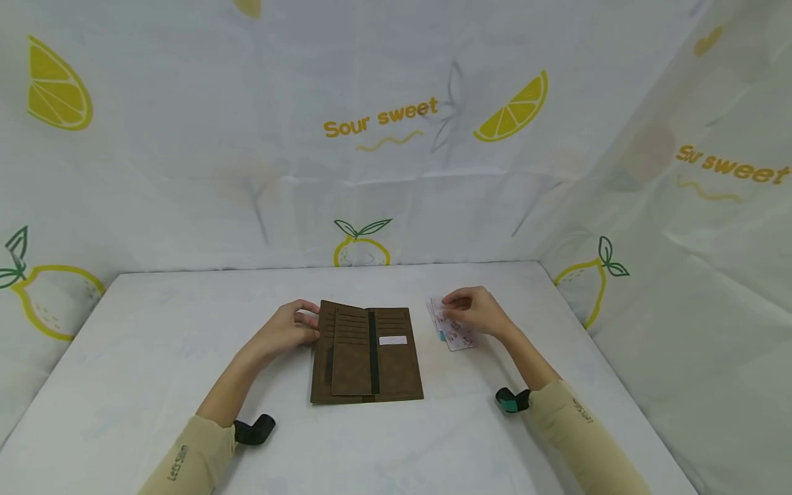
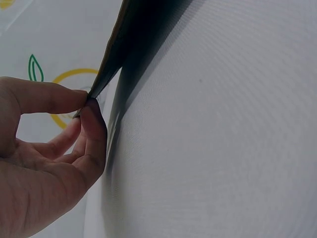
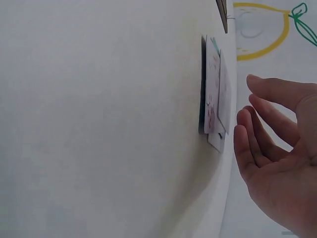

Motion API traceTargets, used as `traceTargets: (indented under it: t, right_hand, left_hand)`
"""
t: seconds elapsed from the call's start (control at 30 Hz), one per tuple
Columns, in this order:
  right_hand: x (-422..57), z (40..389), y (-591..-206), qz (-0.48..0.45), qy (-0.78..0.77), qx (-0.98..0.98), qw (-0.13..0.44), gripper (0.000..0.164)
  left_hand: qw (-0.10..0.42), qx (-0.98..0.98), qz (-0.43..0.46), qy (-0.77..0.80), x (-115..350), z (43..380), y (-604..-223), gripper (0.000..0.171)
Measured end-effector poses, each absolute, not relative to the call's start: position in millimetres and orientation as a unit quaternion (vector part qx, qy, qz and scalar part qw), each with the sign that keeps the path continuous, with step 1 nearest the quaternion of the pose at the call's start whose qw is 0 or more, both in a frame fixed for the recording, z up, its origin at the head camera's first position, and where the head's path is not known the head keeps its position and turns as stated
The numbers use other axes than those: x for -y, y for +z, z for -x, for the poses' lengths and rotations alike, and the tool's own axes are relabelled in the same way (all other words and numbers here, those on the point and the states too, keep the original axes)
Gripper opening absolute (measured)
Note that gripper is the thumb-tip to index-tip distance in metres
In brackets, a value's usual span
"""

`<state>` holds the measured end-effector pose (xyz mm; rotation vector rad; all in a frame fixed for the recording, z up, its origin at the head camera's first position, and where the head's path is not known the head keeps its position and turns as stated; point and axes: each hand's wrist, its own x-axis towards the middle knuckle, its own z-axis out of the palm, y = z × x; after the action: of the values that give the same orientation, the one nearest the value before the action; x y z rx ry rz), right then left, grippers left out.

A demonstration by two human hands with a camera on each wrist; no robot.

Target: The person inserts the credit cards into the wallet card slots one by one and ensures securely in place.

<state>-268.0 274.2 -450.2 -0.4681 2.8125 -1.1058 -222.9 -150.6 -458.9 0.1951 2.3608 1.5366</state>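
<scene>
A brown wallet (image 1: 353, 375) lies unfolded on the table, its card slots facing up. One white card (image 1: 392, 340) sits in a slot on its right half. My left hand (image 1: 286, 333) pinches the wallet's left edge between thumb and fingers; the left wrist view shows this edge (image 2: 106, 64) lifted off the table. To the right of the wallet is a small pile of patterned cards (image 1: 458, 337), overlapping unevenly. My right hand (image 1: 476, 311) hovers over these cards. In the right wrist view its fingers (image 3: 267, 91) are loosely bent, apart from the cards (image 3: 213, 94), with nothing between them.
A white cloth covers the table (image 1: 396, 454). Behind it hangs a white curtain (image 1: 204, 137) printed with lemons and lettering, and another side of it (image 1: 699, 275) closes off the right. Dark wrist devices (image 1: 255, 430) are worn on both forearms.
</scene>
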Motion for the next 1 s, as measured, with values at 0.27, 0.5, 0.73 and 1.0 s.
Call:
traceTargets:
  t: [0.27, 0.5, 0.73, 1.0]
  right_hand:
    - [-280.3, 272.3, -455.3, 0.118, -0.348, -0.930, 0.012, 0.033]
    - [-280.0, 275.4, -457.7, 0.096, -0.337, -0.936, 0.019, 0.045]
    - [-278.4, 276.7, -461.3, 0.077, -0.311, -0.947, 0.032, 0.053]
    - [-276.3, 276.2, -458.4, 0.073, -0.296, -0.952, 0.030, 0.051]
  left_hand:
    - [0.159, -0.825, -0.068, 0.537, 151.2, 223.0, -458.5, 0.053]
    - [0.159, -0.825, -0.066, 0.539, 150.7, 223.8, -461.2, 0.053]
    - [0.157, -0.822, -0.077, 0.542, 151.4, 220.0, -457.1, 0.055]
    - [0.153, -0.819, -0.080, 0.547, 151.7, 218.9, -454.3, 0.054]
